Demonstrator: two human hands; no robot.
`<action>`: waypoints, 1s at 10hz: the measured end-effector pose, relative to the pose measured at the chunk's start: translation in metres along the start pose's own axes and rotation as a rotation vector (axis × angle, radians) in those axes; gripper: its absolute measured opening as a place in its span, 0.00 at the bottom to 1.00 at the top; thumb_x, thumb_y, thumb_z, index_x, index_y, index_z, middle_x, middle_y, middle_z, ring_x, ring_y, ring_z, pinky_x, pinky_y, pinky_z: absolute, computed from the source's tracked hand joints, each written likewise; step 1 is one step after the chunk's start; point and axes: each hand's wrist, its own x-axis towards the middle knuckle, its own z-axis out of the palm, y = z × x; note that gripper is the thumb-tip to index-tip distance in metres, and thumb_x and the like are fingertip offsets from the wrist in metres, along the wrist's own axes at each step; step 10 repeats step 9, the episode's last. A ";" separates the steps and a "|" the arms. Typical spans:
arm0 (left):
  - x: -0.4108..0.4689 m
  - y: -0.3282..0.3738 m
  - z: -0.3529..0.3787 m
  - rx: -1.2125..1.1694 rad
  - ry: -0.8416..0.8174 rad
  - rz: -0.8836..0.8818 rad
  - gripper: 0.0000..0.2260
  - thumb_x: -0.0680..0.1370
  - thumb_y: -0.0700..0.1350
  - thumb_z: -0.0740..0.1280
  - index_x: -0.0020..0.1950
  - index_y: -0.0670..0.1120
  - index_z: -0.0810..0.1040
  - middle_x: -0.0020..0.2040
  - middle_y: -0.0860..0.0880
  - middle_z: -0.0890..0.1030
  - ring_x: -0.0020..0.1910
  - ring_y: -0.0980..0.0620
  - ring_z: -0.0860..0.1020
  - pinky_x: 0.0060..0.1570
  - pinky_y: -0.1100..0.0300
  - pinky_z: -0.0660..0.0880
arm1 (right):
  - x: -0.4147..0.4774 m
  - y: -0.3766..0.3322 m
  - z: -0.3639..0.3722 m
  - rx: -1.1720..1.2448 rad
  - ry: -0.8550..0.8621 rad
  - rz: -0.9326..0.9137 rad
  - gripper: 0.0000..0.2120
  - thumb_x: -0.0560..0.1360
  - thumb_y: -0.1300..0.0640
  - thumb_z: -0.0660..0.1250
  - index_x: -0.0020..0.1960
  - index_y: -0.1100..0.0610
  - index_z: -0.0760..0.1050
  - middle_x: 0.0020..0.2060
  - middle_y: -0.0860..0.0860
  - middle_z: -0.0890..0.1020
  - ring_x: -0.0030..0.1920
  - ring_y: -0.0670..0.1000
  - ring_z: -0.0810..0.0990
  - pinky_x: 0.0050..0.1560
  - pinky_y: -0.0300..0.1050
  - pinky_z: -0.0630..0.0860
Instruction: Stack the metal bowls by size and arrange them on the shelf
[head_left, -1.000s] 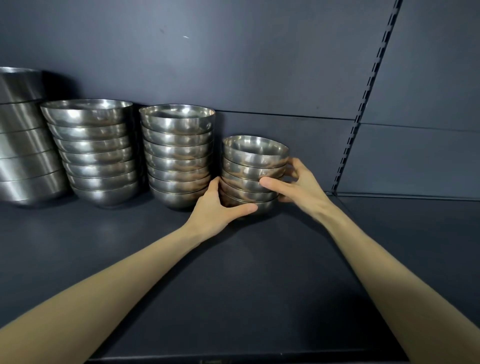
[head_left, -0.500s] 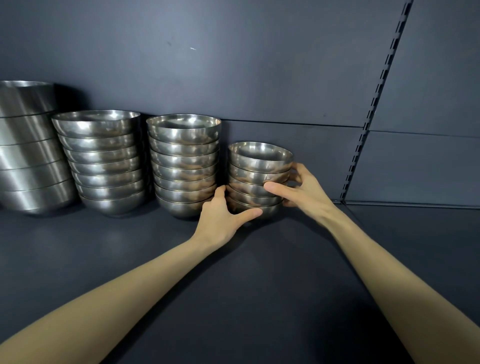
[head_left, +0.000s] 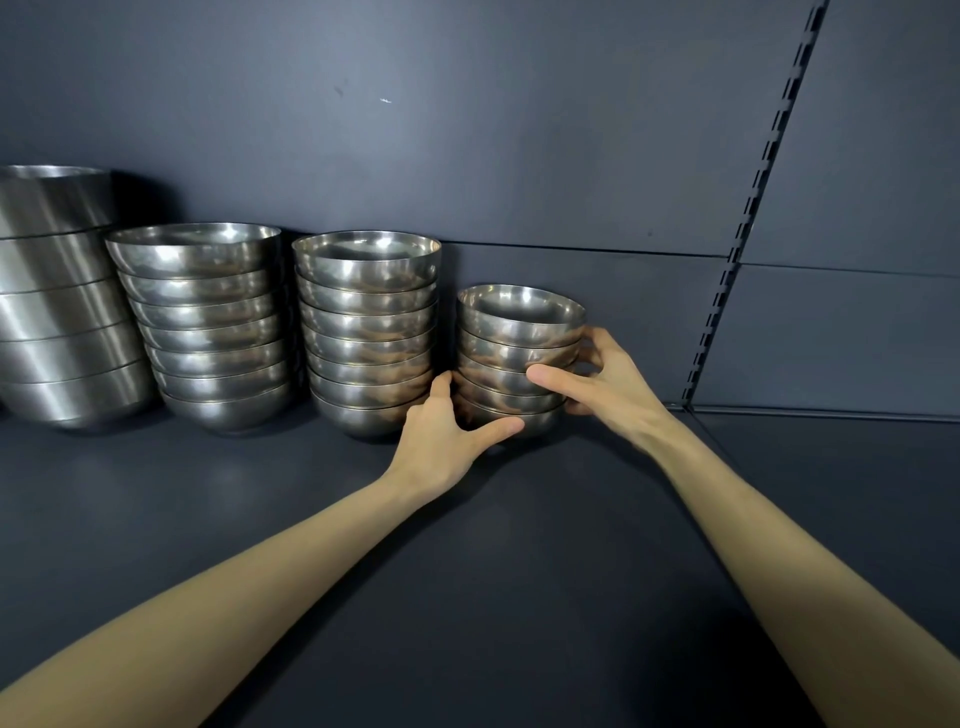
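Left hand (head_left: 441, 441): grips the base of the smallest stack of shiny steel bowls (head_left: 517, 358).
Right hand (head_left: 608, 387): clasps the stack's right side.
Dark shelf (head_left: 467, 571): stack stands at the far right.

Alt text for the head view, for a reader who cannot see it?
The left hand and right hand grip the smallest stack of metal bowls, rightmost of four on a dark shelf, with the largest stack far left.
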 end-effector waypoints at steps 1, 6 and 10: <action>-0.001 0.000 0.000 0.003 -0.003 -0.001 0.44 0.67 0.56 0.76 0.75 0.43 0.59 0.64 0.50 0.77 0.63 0.52 0.75 0.64 0.58 0.71 | 0.000 0.000 0.000 0.002 0.000 0.007 0.43 0.58 0.39 0.79 0.68 0.49 0.67 0.59 0.44 0.78 0.59 0.47 0.78 0.55 0.54 0.80; -0.011 0.011 -0.013 0.193 -0.103 0.000 0.42 0.69 0.58 0.73 0.74 0.41 0.60 0.67 0.50 0.74 0.65 0.49 0.73 0.64 0.56 0.70 | -0.013 -0.013 -0.005 -0.141 -0.003 -0.009 0.48 0.58 0.36 0.78 0.71 0.51 0.64 0.59 0.41 0.76 0.62 0.46 0.76 0.65 0.50 0.74; -0.035 0.036 -0.059 0.464 -0.116 0.124 0.30 0.73 0.53 0.71 0.71 0.44 0.66 0.66 0.44 0.74 0.63 0.46 0.74 0.62 0.52 0.71 | -0.046 -0.052 -0.007 -0.390 0.067 -0.081 0.41 0.69 0.52 0.76 0.75 0.56 0.58 0.71 0.55 0.68 0.70 0.54 0.68 0.62 0.42 0.67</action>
